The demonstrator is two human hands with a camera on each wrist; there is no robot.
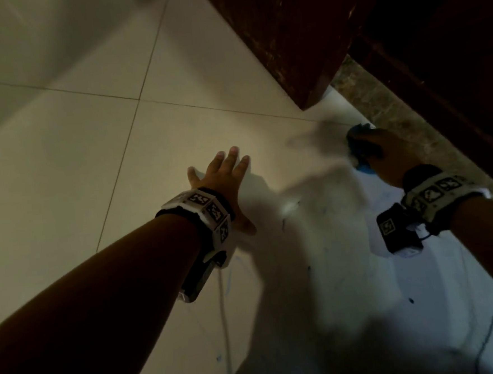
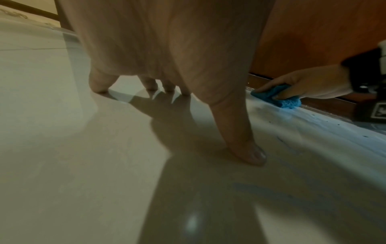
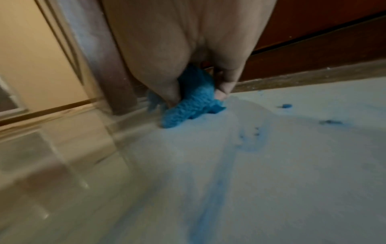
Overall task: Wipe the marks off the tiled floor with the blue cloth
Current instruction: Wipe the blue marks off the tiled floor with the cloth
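We see the right hand (image 1: 383, 154) gripping the blue cloth (image 1: 357, 147) against the tiled floor (image 1: 63, 170) beside blue marks (image 3: 248, 140); the left hand (image 1: 224, 182) presses flat, fingers spread.

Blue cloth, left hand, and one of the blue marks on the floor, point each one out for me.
Blue cloth (image 3: 185, 105): right wrist view, on the bunched fabric below the fingers.
Left hand (image 1: 224, 176): head view, on the back of the hand, flat on the tiles.
Blue mark (image 3: 285, 105): right wrist view, on the small blob by the wooden edge.
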